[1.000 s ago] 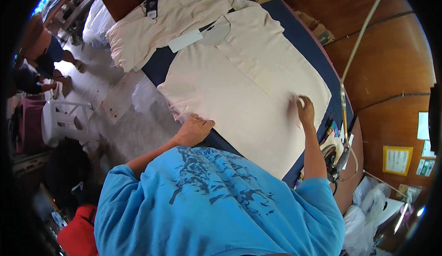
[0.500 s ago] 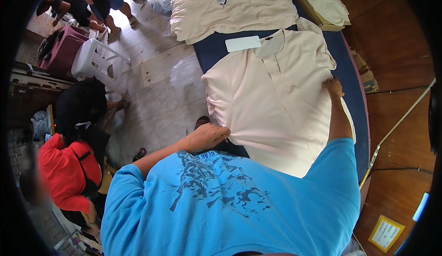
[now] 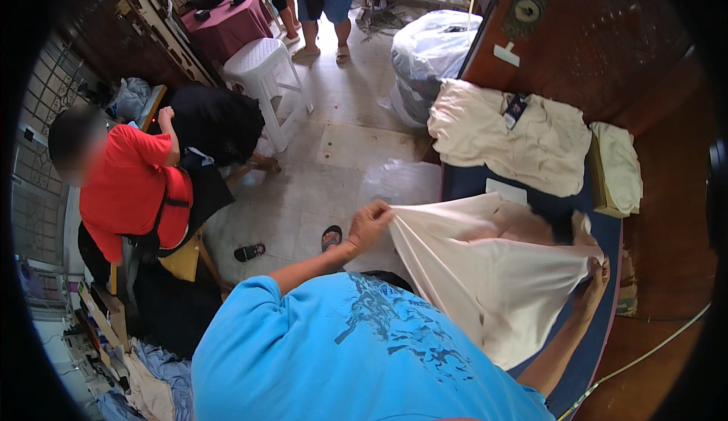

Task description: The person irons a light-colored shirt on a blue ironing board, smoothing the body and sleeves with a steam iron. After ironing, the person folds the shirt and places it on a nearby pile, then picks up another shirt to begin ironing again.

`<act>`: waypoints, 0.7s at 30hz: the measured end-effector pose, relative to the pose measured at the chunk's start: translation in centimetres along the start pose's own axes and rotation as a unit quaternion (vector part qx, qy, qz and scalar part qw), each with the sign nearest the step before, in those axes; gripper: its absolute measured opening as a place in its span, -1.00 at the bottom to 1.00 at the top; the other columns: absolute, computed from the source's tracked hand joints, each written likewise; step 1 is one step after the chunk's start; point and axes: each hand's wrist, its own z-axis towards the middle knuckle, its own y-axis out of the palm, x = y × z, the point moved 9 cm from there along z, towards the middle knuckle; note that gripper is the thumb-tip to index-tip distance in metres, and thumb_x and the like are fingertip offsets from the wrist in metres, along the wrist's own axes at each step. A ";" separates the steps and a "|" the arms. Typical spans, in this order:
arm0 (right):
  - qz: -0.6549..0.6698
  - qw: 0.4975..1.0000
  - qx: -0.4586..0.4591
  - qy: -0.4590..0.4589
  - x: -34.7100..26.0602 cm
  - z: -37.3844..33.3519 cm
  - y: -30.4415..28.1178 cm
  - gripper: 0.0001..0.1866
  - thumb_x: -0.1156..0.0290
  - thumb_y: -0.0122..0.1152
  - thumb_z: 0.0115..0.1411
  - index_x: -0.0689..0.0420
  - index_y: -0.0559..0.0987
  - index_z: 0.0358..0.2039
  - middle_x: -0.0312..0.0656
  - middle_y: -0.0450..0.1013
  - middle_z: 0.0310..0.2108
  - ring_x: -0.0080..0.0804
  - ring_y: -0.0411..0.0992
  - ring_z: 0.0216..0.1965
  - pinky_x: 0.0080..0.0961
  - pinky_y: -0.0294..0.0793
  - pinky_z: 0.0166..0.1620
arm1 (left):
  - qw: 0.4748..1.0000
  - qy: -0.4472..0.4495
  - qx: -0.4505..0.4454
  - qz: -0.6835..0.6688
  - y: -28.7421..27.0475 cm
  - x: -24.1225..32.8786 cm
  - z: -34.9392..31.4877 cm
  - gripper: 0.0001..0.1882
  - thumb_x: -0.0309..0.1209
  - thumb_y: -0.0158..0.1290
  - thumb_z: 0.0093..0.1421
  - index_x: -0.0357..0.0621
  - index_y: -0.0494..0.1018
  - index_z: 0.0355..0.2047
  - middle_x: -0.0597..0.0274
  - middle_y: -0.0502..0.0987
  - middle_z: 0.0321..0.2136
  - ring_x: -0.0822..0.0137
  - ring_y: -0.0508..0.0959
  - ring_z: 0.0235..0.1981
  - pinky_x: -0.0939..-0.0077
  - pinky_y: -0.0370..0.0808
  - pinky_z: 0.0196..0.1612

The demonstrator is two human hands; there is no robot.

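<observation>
Dark blue padding covers the table (image 3: 607,231) at the right, with tiled floor to its left. Head view: a cream shirt (image 3: 493,269) is lifted off the table, stretched between both hands. Left hand (image 3: 369,222), off the table's left edge, pinches one shirt edge with closed fingers; right hand (image 3: 595,273), over the table's right side, grips the other. Beyond the shirt, at the table's far end, lies a cream pile (image 3: 508,129). Left of the table sits a person in red (image 3: 129,186).
</observation>
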 end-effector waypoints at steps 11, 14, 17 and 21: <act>0.161 0.983 -0.082 -0.038 1.6 5.1 31.0 -0.82 0.49 0.10 0.08 0.10 0.41 -0.26 -0.27 0.41 -0.36 -0.46 0.39 -0.26 -0.45 0.39 -0.12 | 0.948 0.038 0.304 -0.086 -29.8 -4.5 20.3 -0.90 -0.56 0.03 0.07 -0.10 0.38 -0.39 0.47 0.38 -0.49 0.61 0.35 -0.44 0.74 0.29 -0.36; 0.170 0.983 -0.072 -0.001 4.6 8.1 37.2 -0.84 0.44 0.12 0.11 0.06 0.43 -0.26 -0.28 0.42 -0.33 -0.46 0.39 -0.25 -0.45 0.36 -0.10 | 0.949 -0.017 0.291 -0.119 -34.6 -4.4 24.9 -0.89 -0.57 -0.02 0.09 -0.12 0.43 -0.35 0.44 0.42 -0.45 0.60 0.36 -0.41 0.72 0.30 -0.32; 0.172 0.983 -0.062 -0.002 5.3 12.6 44.2 -0.88 0.42 0.09 0.15 0.03 0.44 -0.27 -0.30 0.42 -0.32 -0.47 0.38 -0.24 -0.46 0.34 -0.08 | 0.952 0.010 0.277 -0.127 -39.3 -3.1 29.6 -0.80 -0.58 -0.04 0.08 -0.13 0.47 -0.27 0.42 0.45 -0.39 0.58 0.38 -0.38 0.71 0.32 -0.27; 0.195 0.976 -0.090 -0.011 7.4 20.5 50.7 -0.91 0.37 0.08 0.18 0.07 0.42 -0.34 -0.28 0.43 -0.33 -0.47 0.40 -0.23 -0.47 0.38 -0.09 | 0.960 0.054 0.259 -0.094 -43.6 -0.2 35.0 -0.67 -0.60 -0.05 0.05 -0.14 0.46 -0.14 0.40 0.47 -0.34 0.58 0.39 -0.35 0.70 0.32 -0.21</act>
